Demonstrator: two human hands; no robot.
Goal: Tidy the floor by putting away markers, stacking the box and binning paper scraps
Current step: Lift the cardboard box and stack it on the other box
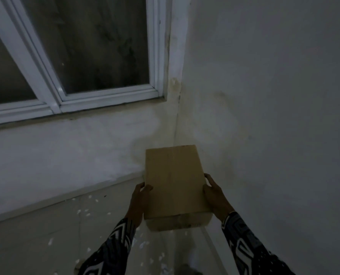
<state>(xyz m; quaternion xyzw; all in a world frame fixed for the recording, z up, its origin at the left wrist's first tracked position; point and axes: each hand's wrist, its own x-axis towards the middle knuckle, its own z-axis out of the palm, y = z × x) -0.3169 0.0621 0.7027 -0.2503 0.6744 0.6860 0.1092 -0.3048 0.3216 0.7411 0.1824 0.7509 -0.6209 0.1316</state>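
A plain brown cardboard box (175, 181) is held up in front of me, near the corner of the room and above the floor. My left hand (139, 201) grips its left side with the thumb over the top face. My right hand (214, 193) grips its right side, fingers curled round the edge. Several small white paper scraps (86, 212) lie scattered on the tiled floor below and left of the box. No markers are in view.
A white-framed window (105, 96) sits in the left wall. The two walls meet in a stained corner (177, 120) just behind the box. A white skirting (66, 195) runs along the floor edge. The scene is dim.
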